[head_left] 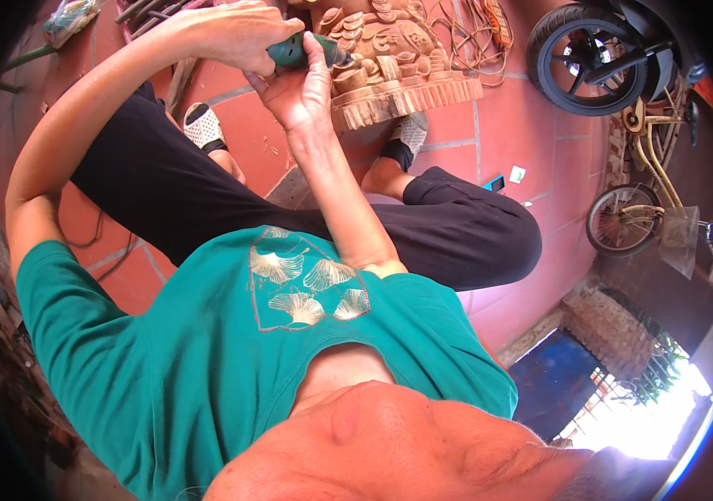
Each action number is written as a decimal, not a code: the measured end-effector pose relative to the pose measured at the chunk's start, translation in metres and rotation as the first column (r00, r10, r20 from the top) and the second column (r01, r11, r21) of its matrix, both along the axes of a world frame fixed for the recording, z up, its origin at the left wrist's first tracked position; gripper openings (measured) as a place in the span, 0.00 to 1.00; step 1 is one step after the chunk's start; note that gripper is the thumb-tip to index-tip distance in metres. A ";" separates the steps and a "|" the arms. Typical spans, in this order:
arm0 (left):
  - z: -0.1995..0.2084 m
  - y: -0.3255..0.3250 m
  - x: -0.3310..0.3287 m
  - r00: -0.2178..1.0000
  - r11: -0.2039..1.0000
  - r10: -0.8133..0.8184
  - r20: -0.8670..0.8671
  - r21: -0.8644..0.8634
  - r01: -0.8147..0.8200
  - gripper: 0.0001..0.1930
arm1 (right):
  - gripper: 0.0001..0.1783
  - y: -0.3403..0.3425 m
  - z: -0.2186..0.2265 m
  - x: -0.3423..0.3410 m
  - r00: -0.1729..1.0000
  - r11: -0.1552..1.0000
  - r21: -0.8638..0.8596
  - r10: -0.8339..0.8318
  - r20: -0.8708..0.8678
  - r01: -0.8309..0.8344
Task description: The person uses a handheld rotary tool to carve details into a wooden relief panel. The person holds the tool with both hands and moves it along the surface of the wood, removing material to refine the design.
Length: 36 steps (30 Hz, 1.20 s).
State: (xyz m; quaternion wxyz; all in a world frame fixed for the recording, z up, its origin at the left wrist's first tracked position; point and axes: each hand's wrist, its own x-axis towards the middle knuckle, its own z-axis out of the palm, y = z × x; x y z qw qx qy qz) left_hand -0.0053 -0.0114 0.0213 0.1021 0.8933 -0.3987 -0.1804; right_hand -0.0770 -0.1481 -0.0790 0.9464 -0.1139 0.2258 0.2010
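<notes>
A dark green rotary power tool is held in both hands, its metal tip close to a carved wooden sculpture. My left hand is wrapped over the tool's body from the left. Beneath it, my right hand is closed round the tool's front part, palm up, with the thumb along its side. The sculpture has coin and ingot shapes in relief and a ridged base. Whether the tip touches the wood cannot be told. Part of the tool is hidden by the fingers.
My slippered feet rest on red floor tiles by the sculpture, with wood chips nearby. Coiled orange cord lies behind it. A motorbike wheel and a bicycle stand at right. A phone lies on the floor.
</notes>
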 end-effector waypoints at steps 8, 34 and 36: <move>-0.001 -0.009 0.002 0.997 1.000 -0.006 0.073 0.010 0.005 0.38 | 0.27 -0.007 0.000 0.007 0.999 1.000 0.020 -0.004 0.042 0.003; 0.038 0.001 0.001 0.998 0.992 -0.055 -0.029 0.114 0.058 0.35 | 0.28 0.008 0.023 -0.008 0.995 0.998 0.068 0.001 0.096 -0.008; 0.041 0.001 0.000 0.996 0.991 -0.050 -0.069 0.120 0.058 0.36 | 0.28 0.009 0.020 -0.007 0.995 0.995 0.097 0.000 0.097 -0.009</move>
